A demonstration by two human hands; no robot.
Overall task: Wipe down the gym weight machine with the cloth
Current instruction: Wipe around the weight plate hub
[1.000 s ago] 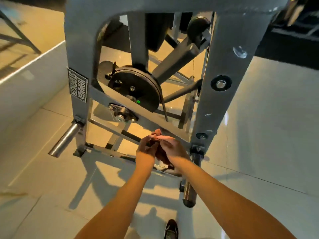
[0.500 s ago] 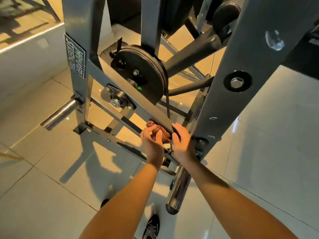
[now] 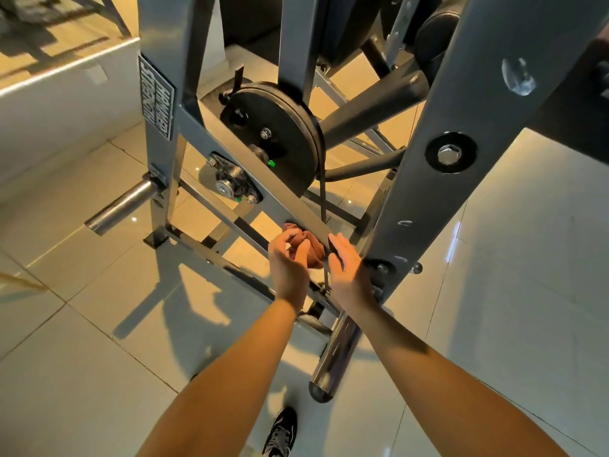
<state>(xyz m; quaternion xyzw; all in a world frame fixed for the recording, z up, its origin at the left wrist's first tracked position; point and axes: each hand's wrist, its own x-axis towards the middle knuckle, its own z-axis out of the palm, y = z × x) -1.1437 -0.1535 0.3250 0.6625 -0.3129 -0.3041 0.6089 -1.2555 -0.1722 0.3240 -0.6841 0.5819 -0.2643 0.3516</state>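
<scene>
The left forearm [image 3: 227, 377] and the right forearm [image 3: 441, 374] are bare down to the left hand [image 3: 290, 263] and the right hand [image 3: 346, 270]. One foot wears a black lace-up sports shoe [image 3: 280, 433] with pale markings.

The slanting grey bar [image 3: 290, 209] is blocking the way just above the left hand [image 3: 290, 263] and right hand [image 3: 346, 270]. The bunched cloth [image 3: 311, 249] is filling the gap at its lower edge, and the black strap [image 3: 323, 199] is hanging between the hands. The wide grey upright [image 3: 445, 179] is walling off the right side, with the chrome peg [image 3: 336, 354] jutting out below it; leftward, over the floor tiles [image 3: 99, 324], room is lying open.
</scene>
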